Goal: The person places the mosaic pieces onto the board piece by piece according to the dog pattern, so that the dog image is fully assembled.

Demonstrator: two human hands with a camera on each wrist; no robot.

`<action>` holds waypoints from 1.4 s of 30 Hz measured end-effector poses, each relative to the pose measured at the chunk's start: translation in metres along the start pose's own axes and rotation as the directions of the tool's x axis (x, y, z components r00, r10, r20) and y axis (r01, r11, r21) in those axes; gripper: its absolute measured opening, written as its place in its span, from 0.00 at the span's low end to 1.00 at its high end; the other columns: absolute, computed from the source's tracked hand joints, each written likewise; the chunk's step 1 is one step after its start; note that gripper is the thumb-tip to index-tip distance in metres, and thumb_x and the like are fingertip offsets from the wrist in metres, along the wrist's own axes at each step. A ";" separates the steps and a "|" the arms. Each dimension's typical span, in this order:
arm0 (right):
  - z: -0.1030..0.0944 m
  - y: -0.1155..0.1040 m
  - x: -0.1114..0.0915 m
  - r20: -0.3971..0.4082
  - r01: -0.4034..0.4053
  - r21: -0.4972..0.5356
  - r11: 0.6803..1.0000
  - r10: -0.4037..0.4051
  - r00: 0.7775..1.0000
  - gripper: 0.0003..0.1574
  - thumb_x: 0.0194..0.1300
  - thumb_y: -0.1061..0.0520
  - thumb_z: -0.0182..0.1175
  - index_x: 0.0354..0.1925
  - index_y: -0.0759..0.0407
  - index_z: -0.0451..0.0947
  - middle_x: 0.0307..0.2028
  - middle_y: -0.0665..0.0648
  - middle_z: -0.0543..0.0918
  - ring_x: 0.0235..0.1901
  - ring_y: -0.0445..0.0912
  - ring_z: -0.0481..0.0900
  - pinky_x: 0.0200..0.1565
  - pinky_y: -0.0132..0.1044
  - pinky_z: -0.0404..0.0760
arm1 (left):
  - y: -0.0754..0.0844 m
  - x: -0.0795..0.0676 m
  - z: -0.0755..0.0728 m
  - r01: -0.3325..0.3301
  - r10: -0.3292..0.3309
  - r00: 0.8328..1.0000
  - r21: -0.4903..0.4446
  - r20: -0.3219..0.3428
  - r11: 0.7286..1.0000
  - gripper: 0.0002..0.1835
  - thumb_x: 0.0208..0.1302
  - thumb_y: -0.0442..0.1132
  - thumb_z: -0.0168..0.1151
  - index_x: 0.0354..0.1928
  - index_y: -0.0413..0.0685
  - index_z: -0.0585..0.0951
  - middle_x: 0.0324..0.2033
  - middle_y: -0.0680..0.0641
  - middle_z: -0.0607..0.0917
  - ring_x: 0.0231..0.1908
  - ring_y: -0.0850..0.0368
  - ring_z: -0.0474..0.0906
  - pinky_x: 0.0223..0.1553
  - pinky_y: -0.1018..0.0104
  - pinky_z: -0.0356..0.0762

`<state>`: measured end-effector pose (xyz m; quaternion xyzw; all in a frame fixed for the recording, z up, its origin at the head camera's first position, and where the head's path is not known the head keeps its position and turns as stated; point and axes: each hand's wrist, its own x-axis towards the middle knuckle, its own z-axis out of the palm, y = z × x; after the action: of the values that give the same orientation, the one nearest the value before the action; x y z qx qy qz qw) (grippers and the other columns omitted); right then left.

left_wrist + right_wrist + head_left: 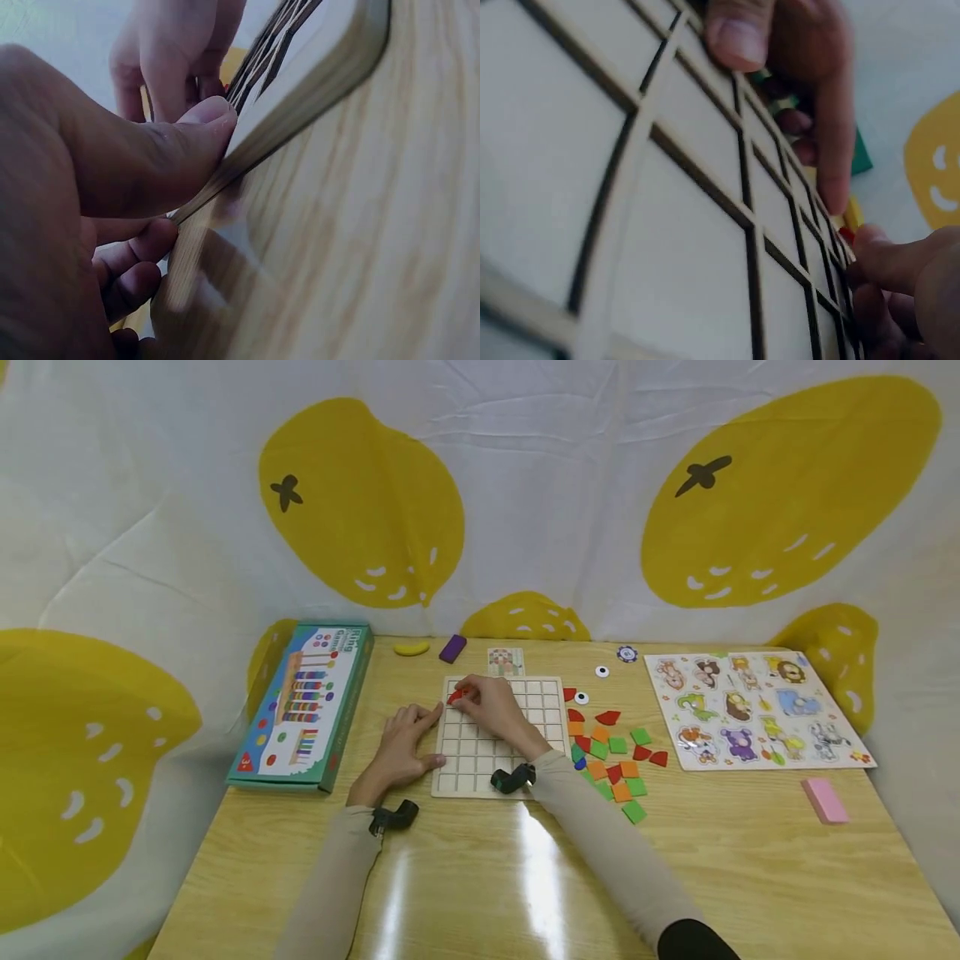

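Observation:
A wooden grid board (467,766) with rows of square recesses lies on the table. At its upper left corner, my right hand (491,706) pinches a small red piece (456,696) between thumb and fingertips, low over the cells. More red shows right at those fingertips. Along the board's left edge rests my left hand (402,747), thumb and index finger spread and touching the rim. The left wrist view has the left thumb (176,150) lying along the board's side, other fingers bent below it. In the right wrist view, the right fingers mostly hide the red piece (846,235).
Loose green, orange and red pieces (618,746) lie scattered right of the board. A pattern card (506,662), purple block (453,648) and yellow banana (412,649) sit behind it. A game box (300,706) stands left; an animal puzzle (757,710) and pink block (826,801) lie right.

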<state>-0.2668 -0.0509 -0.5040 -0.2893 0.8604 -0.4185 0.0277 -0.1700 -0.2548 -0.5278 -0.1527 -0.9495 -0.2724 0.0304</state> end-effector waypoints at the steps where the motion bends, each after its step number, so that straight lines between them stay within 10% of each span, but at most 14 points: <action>1: 0.002 -0.001 0.000 0.008 -0.003 -0.034 0.999 0.003 1.000 0.18 0.64 0.54 0.67 0.50 0.59 0.83 0.30 0.50 0.86 0.27 0.38 0.80 0.33 0.34 0.78 | 0.001 0.000 0.000 -0.002 0.002 1.000 0.000 0.001 1.000 0.49 0.51 0.51 0.72 0.75 0.50 0.62 0.52 0.45 0.73 0.48 0.49 0.65 0.49 0.53 0.57; 15: -0.011 -0.006 -0.007 0.012 -0.015 -0.043 0.999 0.016 1.000 0.28 0.60 0.52 0.71 0.58 0.57 0.81 0.32 0.51 0.85 0.28 0.40 0.78 0.34 0.34 0.76 | 0.008 0.003 -0.001 0.011 -0.011 1.000 -0.001 0.018 1.000 0.50 0.50 0.49 0.72 0.75 0.50 0.61 0.52 0.46 0.72 0.49 0.50 0.64 0.51 0.54 0.56; 21: -0.077 -0.004 -0.040 -0.015 -0.019 0.091 0.996 0.021 1.000 0.23 0.62 0.48 0.69 0.53 0.55 0.82 0.32 0.50 0.83 0.28 0.43 0.79 0.32 0.36 0.78 | 0.007 -0.001 -0.003 0.031 -0.030 1.000 -0.014 0.008 0.999 0.49 0.50 0.49 0.72 0.75 0.50 0.62 0.52 0.45 0.72 0.50 0.49 0.64 0.52 0.52 0.56; 27: -0.137 0.030 -0.089 0.078 -0.093 -0.048 0.995 0.097 0.992 0.12 0.63 0.52 0.68 0.43 0.57 0.87 0.31 0.51 0.84 0.28 0.43 0.79 0.33 0.38 0.77 | 0.003 -0.006 -0.006 0.031 -0.031 1.000 -0.012 0.001 0.999 0.49 0.50 0.49 0.72 0.75 0.49 0.62 0.52 0.44 0.72 0.49 0.48 0.64 0.52 0.51 0.56; 42: -0.133 0.061 -0.115 0.095 -0.165 -0.200 0.966 0.186 0.978 0.13 0.60 0.56 0.71 0.42 0.59 0.85 0.36 0.56 0.82 0.30 0.44 0.76 0.35 0.39 0.76 | 0.004 -0.002 -0.001 0.020 -0.021 1.000 -0.044 -0.011 0.999 0.50 0.49 0.49 0.73 0.75 0.50 0.63 0.51 0.43 0.72 0.49 0.47 0.64 0.53 0.49 0.54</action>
<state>-0.2391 0.1322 -0.4853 -0.2364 0.9159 -0.3131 0.0852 -0.1667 -0.2529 -0.5257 -0.1422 -0.9446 -0.2945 0.0296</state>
